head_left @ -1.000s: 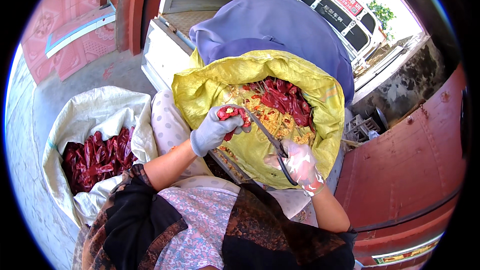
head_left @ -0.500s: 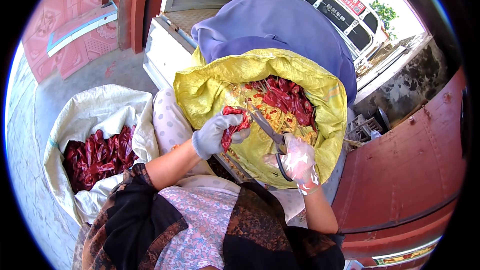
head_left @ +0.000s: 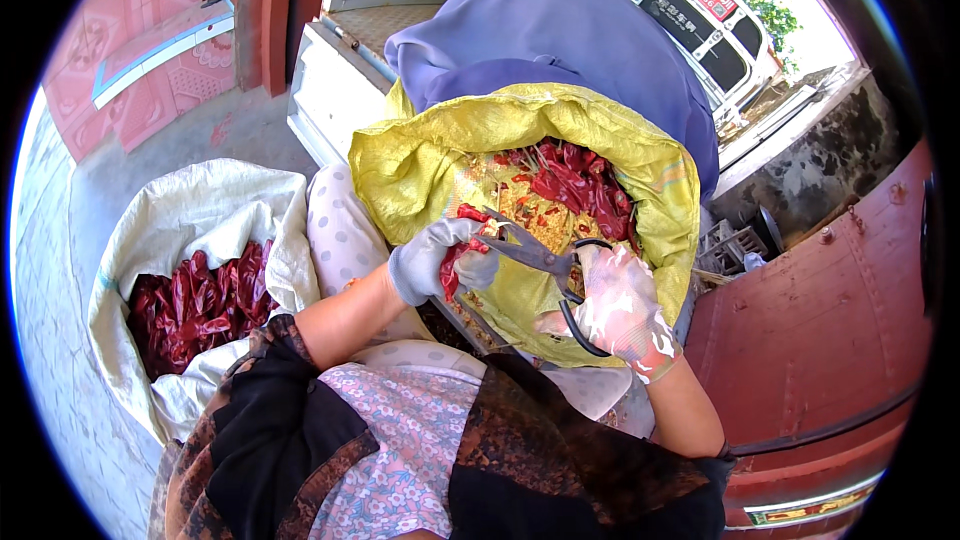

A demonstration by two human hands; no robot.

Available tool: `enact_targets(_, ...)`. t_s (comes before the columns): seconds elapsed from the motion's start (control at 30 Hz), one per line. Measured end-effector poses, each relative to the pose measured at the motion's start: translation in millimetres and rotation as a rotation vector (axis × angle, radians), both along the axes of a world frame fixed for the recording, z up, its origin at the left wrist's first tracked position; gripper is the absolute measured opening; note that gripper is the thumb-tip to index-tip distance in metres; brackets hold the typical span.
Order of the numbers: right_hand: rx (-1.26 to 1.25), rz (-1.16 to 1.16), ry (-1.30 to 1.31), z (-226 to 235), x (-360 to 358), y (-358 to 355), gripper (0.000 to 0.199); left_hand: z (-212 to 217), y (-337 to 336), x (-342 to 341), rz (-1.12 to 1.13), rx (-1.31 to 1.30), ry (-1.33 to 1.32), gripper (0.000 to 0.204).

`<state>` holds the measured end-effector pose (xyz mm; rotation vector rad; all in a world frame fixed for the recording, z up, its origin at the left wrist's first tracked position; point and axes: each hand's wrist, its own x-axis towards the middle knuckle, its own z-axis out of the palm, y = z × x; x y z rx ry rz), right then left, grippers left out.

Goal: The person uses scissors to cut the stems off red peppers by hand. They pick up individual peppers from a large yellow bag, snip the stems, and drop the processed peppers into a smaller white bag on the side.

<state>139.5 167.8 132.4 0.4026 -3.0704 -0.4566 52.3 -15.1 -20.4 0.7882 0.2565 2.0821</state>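
My left hand [head_left: 440, 262], in a grey glove, is closed round some dried red chilies [head_left: 453, 269]. Their upper ends stick out past the fingers, and a pale cut part shows there. In a pink-and-white patterned glove, my right hand [head_left: 622, 306] grips black-handled scissors [head_left: 535, 251]. The blades are spread and point left, reaching the chili ends beside my left fingers. Below both hands gapes a yellow woven sack [head_left: 410, 165]. Inside it lie a heap of red chilies [head_left: 575, 180] and many loose yellow seeds [head_left: 535, 223].
At my left stands a white woven sack [head_left: 215, 180] part-filled with whole red chilies [head_left: 205, 305]. A large purple cloth bundle [head_left: 560, 35] rises behind the yellow sack. To the right are a red metal panel [head_left: 810, 310] and a small crate [head_left: 732, 248]. A white vehicle [head_left: 690, 15] is parked beyond.
My right hand has moved right and toward me, and the scissor blades have tilted flatter with the handles spread wider. My left hand still holds the chilies, with a pale cut part now showing.
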Motion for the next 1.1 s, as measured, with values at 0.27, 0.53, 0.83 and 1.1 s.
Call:
enact_targets(0.27,0.028,-0.014,-0.010,10.7,3.0,-6.3,0.078,5.1,-1.9,7.8,0.042,-0.087,-0.041,0.038)
enact_targets(0.53,0.072,-0.036,-0.063,-8.6,-3.2,12.7,0.070,5.4,-0.5,11.9,-0.001,-0.113,-0.056,0.036)
enact_targets(0.83,-0.186,0.119,0.003,-24.0,3.8,24.9,0.057,8.1,-5.6,13.8,0.028,-0.152,-0.049,0.038)
enact_targets(1.1,-0.228,0.144,0.031,-29.7,4.9,29.6,0.054,0.4,-4.7,12.0,0.012,-0.168,-0.036,0.038)
